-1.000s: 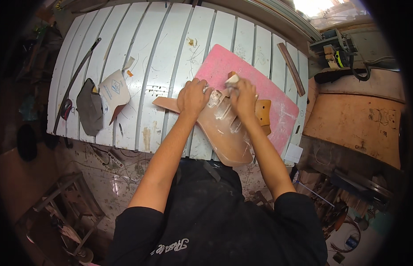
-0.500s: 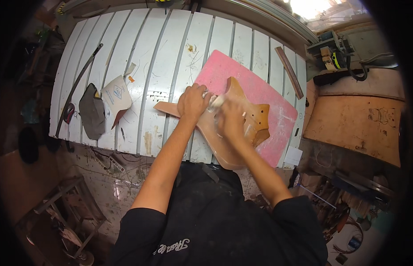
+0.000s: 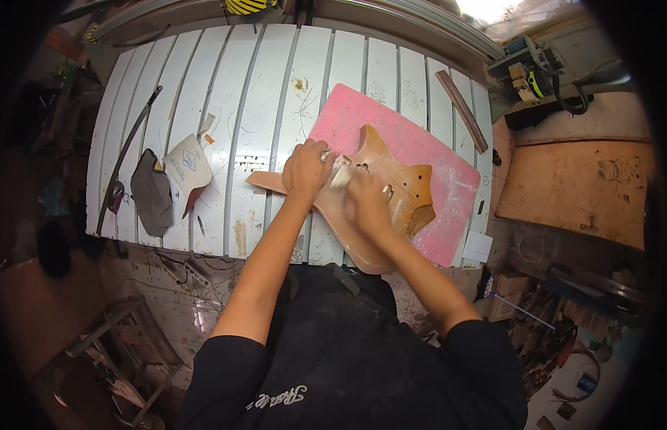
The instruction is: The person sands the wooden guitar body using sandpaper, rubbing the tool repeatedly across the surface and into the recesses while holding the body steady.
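Smooth tan wooden guitar body (image 3: pixel 391 193), horned end toward the worktop's right edge, long axis diagonal, lies on a pink foam pad (image 3: pixel 434 154) by the near edge. Left hand (image 3: pixel 307 170) closed, pressing it; right hand (image 3: pixel 366 204) blurred, grip unclear. Slatted white worktop (image 3: pixel 262 100); grey cloth (image 3: pixel 152 193), paper (image 3: pixel 188 166) left.

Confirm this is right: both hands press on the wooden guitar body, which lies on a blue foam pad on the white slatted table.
Not quite. The head view shows the foam pad is pink, not blue. Both the left hand and right hand do press on the wooden guitar body, on the white slatted table.
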The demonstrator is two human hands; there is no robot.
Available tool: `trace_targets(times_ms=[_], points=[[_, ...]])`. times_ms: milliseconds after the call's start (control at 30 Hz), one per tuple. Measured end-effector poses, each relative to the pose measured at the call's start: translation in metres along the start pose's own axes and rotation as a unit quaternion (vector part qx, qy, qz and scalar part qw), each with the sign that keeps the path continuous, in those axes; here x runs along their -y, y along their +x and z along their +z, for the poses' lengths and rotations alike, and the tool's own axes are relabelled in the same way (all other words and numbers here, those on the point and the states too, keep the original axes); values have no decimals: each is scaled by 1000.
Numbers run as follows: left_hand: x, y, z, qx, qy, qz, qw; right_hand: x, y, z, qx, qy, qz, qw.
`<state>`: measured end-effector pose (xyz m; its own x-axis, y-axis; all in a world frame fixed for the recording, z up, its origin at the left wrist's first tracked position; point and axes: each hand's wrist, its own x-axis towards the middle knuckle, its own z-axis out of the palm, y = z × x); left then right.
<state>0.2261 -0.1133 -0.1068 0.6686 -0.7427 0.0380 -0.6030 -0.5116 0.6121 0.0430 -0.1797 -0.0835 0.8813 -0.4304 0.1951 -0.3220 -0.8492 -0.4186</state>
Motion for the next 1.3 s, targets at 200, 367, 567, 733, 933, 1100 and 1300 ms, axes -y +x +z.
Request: trace_targets(times_ms=[200,367,567,733,933,1100,1300], points=[[-3,-7,3,3,10,30,1000,-124,85,-59,-54,-95,306,946],[-9,-65,27,-69,128,129,981,-166,6,-68,-128,19,322,938],[-76,-153,54,189,91,324,922,-151,-60,-56,-254,236,384,856],[-74,-167,83,243,5,542,804,-129,-95,-56,-290,270,371,840],[-77,-100,61,165,88,401,897,-109,-162,-52,-315,293,387,815],[-98,-126,70,134,93,346,924,-82,-189,-40,-315,327,419,786],[-75,-167,57,249,53,492,833,-69,-184,-36,-330,380,417,757]])
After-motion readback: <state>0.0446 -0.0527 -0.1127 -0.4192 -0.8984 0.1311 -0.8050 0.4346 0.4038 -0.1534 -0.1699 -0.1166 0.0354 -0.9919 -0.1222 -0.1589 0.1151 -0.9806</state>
